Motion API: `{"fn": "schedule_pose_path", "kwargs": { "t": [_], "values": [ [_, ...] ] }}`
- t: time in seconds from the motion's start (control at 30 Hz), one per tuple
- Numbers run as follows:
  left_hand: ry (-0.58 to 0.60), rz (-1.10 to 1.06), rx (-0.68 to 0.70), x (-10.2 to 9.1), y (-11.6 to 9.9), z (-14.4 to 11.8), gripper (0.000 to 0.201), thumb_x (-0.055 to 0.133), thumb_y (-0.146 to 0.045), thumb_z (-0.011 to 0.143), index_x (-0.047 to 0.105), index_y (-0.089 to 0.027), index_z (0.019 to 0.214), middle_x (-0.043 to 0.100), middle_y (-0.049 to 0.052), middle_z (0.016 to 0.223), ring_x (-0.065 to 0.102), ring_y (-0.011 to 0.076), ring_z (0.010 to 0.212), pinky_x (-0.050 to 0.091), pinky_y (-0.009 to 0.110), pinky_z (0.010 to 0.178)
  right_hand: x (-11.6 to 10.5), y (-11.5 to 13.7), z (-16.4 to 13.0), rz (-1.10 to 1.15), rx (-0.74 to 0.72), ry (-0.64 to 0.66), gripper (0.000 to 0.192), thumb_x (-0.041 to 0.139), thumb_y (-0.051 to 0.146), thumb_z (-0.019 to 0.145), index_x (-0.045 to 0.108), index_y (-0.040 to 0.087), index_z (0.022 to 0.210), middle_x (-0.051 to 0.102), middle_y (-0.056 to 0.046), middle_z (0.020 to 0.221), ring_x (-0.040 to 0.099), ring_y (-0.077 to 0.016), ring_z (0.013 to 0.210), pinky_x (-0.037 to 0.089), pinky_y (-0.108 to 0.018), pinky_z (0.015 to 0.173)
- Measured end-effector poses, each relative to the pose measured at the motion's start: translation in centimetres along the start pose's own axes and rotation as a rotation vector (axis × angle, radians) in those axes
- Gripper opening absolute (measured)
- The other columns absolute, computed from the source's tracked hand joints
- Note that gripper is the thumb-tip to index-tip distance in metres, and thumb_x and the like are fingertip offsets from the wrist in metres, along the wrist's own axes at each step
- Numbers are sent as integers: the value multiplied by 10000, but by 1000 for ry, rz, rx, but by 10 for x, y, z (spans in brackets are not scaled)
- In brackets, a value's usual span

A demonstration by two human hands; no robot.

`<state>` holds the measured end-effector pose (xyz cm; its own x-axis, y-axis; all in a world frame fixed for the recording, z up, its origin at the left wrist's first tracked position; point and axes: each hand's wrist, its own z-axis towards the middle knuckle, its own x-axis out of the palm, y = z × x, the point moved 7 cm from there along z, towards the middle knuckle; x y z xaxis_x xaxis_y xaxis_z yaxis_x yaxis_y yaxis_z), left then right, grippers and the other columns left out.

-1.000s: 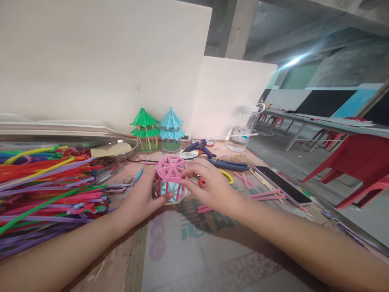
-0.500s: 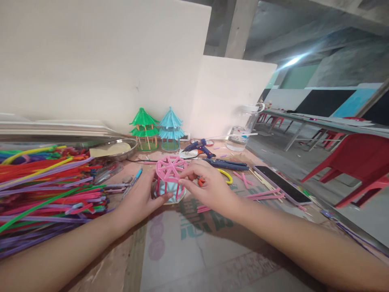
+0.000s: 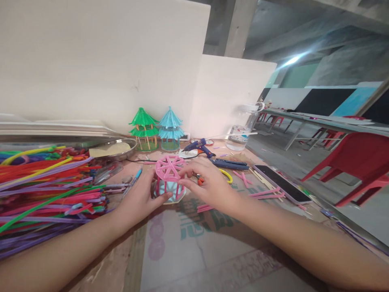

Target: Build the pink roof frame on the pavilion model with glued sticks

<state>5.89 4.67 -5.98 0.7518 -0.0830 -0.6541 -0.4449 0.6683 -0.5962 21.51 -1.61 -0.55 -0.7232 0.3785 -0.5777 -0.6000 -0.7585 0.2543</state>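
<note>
A little pink frame house (image 3: 168, 176) made of fuzzy sticks stands on the counter (image 3: 194, 251), right in the middle. It has a pink wheel-shaped top and something light blue inside.

The left hand (image 3: 138, 198) cups the left side of the pink frame house, with its thumb pressed against the bottom. The right hand (image 3: 209, 184) is on the right side of the house, and its fingers (image 3: 186, 173) pinch the edge of the pink top.

To the left of the house lies a big pile of colored fuzzy sticks (image 3: 45, 190). Behind the house stand a green tower (image 3: 144, 129) and a blue tower (image 3: 170, 129), side by side. A blue glue gun (image 3: 199, 147) lies behind the house too, a bit to the right. A phone (image 3: 281, 184) lies flat, well to the right of the house.
</note>
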Motion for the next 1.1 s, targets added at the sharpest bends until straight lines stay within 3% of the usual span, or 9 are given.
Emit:
{"fn": "schedule_pose_path", "kwargs": {
  "t": [0.1, 0.33, 0.53, 0.7, 0.9, 1.1],
  "values": [
    [71, 27, 24, 4, 1, -1, 591, 641, -410, 839, 437, -232, 1365, 583, 127, 1325, 551, 327, 1240, 444, 519, 1044, 0, 2, 0, -2, -12, -7, 67, 669, 225, 907, 646, 188, 855, 659, -21, 778, 599, -181, 795, 419, -316, 766],
    [48, 84, 59, 2, -1, -1, 572, 624, -451, 855, 441, -213, 1342, 588, 136, 1323, 539, 340, 1258, 419, 540, 1064, 3, 2, -3, -4, 16, 5, 54, 654, 205, 899, 637, 191, 850, 637, -12, 759, 585, -180, 781, 426, -321, 764],
    [34, 105, 60, 1, -1, -2, 558, 616, -432, 853, 440, -216, 1336, 577, 141, 1348, 544, 346, 1260, 451, 543, 1034, -6, 0, 0, 80, -6, -36, 131, 621, 275, 945, 663, 193, 1039, 667, -32, 841, 599, -173, 776, 473, -321, 766],
    [-4, 145, 118, -4, -9, -2, 553, 622, -421, 858, 437, -214, 1337, 586, 137, 1333, 553, 337, 1242, 446, 545, 1041, -9, 16, 4, 5, -109, 16, 163, 629, 289, 937, 727, 169, 987, 646, -68, 893, 606, -196, 866, 490, -328, 771],
    [-10, 134, 120, -6, -16, -2, 550, 647, -402, 819, 472, -238, 1313, 614, 107, 1313, 562, 347, 1234, 450, 534, 1046, -5, 25, 2, -80, -52, 108, 147, 668, 190, 893, 734, 136, 1012, 636, -92, 931, 595, -211, 885, 487, -350, 777],
    [-17, 112, 88, -5, -14, -2, 575, 665, -411, 786, 487, -249, 1309, 612, 98, 1333, 558, 355, 1246, 445, 524, 1064, -2, 18, 2, -10, 0, 89, 88, 641, 176, 913, 728, 187, 901, 658, -51, 848, 609, -182, 830, 483, -322, 770]
  ]
}}
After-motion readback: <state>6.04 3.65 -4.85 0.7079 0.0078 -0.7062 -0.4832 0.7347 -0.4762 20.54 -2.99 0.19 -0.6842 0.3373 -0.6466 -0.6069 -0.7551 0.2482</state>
